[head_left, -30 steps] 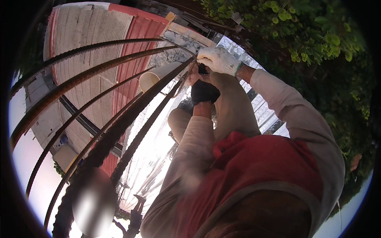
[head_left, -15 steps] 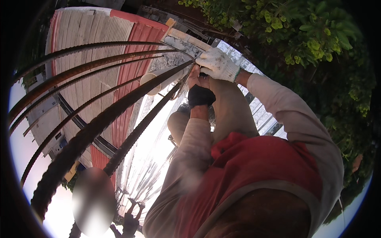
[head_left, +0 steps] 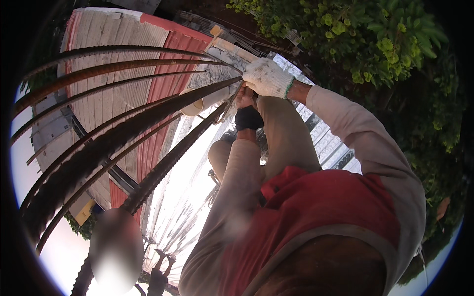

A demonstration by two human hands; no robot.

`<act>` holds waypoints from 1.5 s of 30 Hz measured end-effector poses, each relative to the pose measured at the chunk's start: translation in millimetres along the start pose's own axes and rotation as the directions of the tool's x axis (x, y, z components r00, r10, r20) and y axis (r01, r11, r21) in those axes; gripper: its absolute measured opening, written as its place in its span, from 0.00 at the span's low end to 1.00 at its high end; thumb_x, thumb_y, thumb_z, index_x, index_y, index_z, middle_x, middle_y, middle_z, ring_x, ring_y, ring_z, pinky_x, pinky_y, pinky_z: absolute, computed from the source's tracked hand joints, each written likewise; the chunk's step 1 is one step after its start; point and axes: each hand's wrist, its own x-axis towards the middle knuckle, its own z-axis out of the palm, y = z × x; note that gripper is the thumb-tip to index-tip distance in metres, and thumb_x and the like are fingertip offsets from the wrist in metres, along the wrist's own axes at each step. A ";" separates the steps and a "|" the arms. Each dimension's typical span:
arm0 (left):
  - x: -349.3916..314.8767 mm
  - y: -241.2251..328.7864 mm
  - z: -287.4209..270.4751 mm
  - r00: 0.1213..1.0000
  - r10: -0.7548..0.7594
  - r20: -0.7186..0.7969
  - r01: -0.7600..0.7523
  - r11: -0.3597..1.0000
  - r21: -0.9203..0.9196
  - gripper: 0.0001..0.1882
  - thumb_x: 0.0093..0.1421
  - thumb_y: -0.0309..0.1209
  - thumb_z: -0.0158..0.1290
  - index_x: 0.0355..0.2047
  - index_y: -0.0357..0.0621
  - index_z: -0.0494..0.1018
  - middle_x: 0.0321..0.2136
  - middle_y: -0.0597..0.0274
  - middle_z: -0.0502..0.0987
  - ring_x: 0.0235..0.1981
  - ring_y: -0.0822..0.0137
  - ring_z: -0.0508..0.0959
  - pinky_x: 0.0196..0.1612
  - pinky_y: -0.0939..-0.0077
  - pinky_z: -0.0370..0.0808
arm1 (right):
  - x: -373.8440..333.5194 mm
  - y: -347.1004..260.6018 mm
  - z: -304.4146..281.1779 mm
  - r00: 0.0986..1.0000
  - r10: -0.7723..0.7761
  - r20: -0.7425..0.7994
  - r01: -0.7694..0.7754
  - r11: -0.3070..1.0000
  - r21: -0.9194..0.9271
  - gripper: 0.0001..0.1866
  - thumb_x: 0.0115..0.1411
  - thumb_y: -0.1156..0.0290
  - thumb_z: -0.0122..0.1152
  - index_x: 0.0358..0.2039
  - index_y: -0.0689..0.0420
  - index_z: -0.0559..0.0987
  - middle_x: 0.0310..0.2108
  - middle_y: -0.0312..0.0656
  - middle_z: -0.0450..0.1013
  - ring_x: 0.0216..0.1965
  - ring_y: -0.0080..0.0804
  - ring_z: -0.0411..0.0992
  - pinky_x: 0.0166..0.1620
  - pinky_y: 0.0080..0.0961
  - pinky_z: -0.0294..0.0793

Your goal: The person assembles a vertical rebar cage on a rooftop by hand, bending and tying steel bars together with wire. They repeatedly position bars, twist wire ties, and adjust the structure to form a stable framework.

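Note:
Several long ribbed steel rebars [head_left: 163,117] run from the lower left up to the middle, where they draw together beside a thin bent bar. At that meeting point my right hand [head_left: 266,78], in a white knit glove, has its fingers curled closed against the steel. Just below it my left hand [head_left: 244,97] is bare-fingered, with a black wrap [head_left: 248,118] around the wrist. Its fingers are pinched together next to the bars, partly covered by the glove. Whatever lies between the fingers of either hand is hidden or too small to name.
Khaki-trousered legs [head_left: 286,130] are bent beneath my arms. A pale round pipe [head_left: 191,104] stands behind the bars. Beyond are a red and grey corrugated roof [head_left: 118,54], shiny metal sheets [head_left: 326,143] and leafy trees [head_left: 390,44]. Another person [head_left: 159,278] is at the lower left.
The gloved right hand has curled tighter and turned slightly at the joint. My left fingers have tucked in closer beneath it. The rebars have shifted a little in view.

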 end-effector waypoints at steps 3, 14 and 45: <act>12.5 -9.7 -19.8 0.978 -0.053 -0.204 0.077 0.991 0.112 0.25 0.66 0.24 0.64 0.64 0.39 0.77 0.54 0.55 0.83 0.56 0.57 0.83 0.57 0.56 0.82 | -2.8 -4.2 3.1 1.000 -0.003 -0.021 0.003 1.000 0.031 0.08 0.53 0.63 0.70 0.33 0.49 0.85 0.35 0.40 0.80 0.43 0.46 0.81 0.48 0.47 0.80; -24.0 52.6 37.8 0.869 -0.429 -0.245 0.324 0.869 -0.373 0.12 0.72 0.27 0.56 0.53 0.38 0.78 0.45 0.56 0.81 0.45 0.61 0.80 0.44 0.60 0.83 | -6.8 20.8 21.4 0.962 -0.072 -0.263 0.123 0.975 0.186 0.10 0.53 0.64 0.69 0.36 0.49 0.84 0.38 0.39 0.78 0.47 0.47 0.78 0.51 0.45 0.77; -363.8 16.2 -448.3 0.796 0.399 -0.455 0.356 0.299 0.885 0.15 0.63 0.25 0.57 0.47 0.35 0.85 0.38 0.48 0.88 0.33 0.58 0.88 0.35 0.66 0.86 | -77.5 -106.3 33.5 0.777 0.468 0.421 -0.339 -0.252 0.906 0.12 0.66 0.62 0.69 0.34 0.58 0.82 0.26 0.32 0.73 0.21 0.19 0.67 0.24 0.22 0.66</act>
